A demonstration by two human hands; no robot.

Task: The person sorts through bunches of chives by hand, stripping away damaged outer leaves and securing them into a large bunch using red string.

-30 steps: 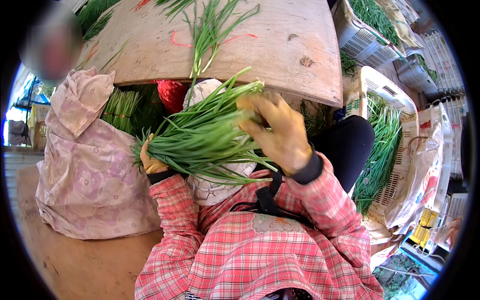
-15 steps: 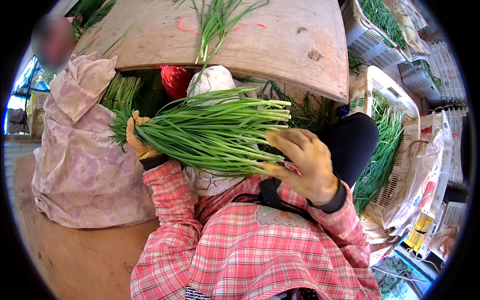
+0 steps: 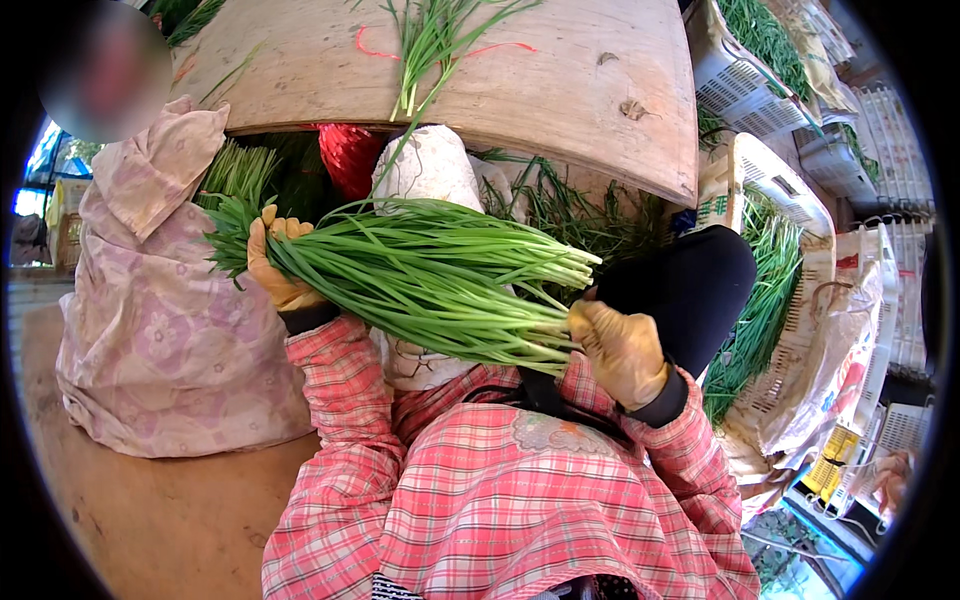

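Observation:
A thick bunch of garlic chives (image 3: 430,270) lies sideways across my lap, pale stem ends to the right and leaf tips to the left. Wrapped around the leafy end is my left hand (image 3: 275,262), in a tan glove. My right hand (image 3: 620,345), gloved the same way, is closed at the lower stem ends, pinching some of them; its fingertips are partly hidden. The stems spread into an upper and a lower group. Ahead on the wooden board (image 3: 570,90), a few loose garlic chives (image 3: 430,50) rest across a red tie (image 3: 500,48).
A flowered cloth (image 3: 170,330) covers a heap at my left, beside bundled chives (image 3: 240,170). Red strands (image 3: 347,160) hang under the board edge. White plastic crates (image 3: 790,200) with greens stand at the right. A person (image 3: 105,85), blurred, is at the far left.
My right hand has gone from spread fingers over the stems to a closed grip at their lower ends. The bunch has tilted slightly, its stem ends shifting right and down.

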